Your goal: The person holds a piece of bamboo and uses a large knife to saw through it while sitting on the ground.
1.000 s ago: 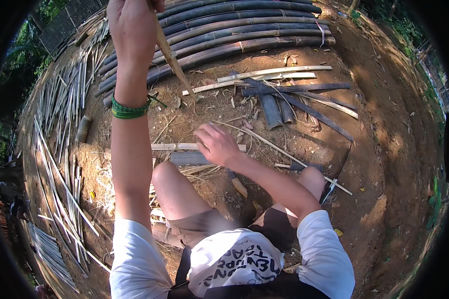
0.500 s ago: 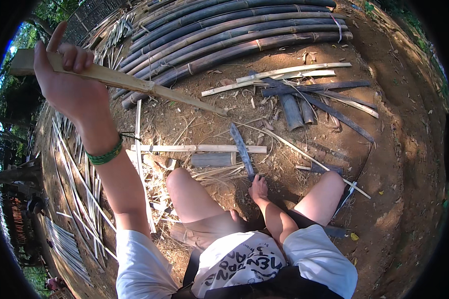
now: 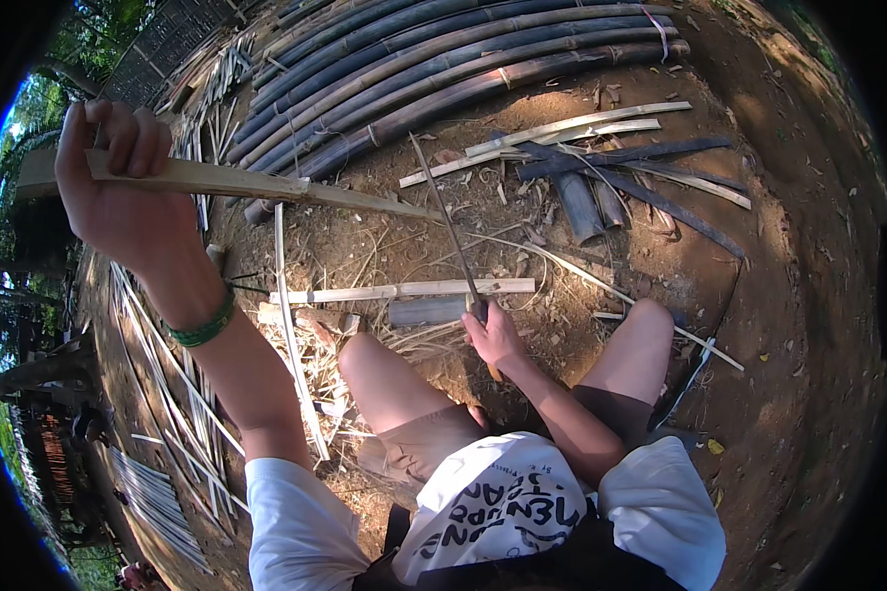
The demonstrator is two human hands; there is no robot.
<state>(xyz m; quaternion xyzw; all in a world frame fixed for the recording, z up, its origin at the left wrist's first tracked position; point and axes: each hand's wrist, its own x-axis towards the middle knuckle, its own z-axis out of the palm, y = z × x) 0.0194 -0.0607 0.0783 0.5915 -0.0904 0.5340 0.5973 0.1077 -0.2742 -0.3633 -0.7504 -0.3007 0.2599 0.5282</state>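
Note:
My left hand (image 3: 128, 187), raised at the upper left, has its fingers wrapped round a long pale split bamboo strip (image 3: 237, 179). The strip slants down to the right, and its far end is close to the blade in my right hand; whether they touch I cannot tell. My right hand (image 3: 496, 337) grips the handle of a machete (image 3: 451, 231) in front of my knees. Its long dark blade points away from me and a little left, seen nearly edge-on. Just left of that hand, a short dark bamboo piece (image 3: 426, 311) lies on the ground beside a pale strip (image 3: 404, 291).
Dark bamboo poles (image 3: 404, 94) are stacked at the back. Pale and dark split pieces (image 3: 650, 202) lie crossed at the right, near a short bamboo section (image 3: 578, 212). Thin strips (image 3: 182, 379) spread along the left. Shavings (image 3: 335, 394) litter the soil by my left knee.
My right hand has moved away from me and slightly left, raising the machete and turning its blade edge-on. My left hand has lowered slightly, fingers now curled closer round the bamboo strip.

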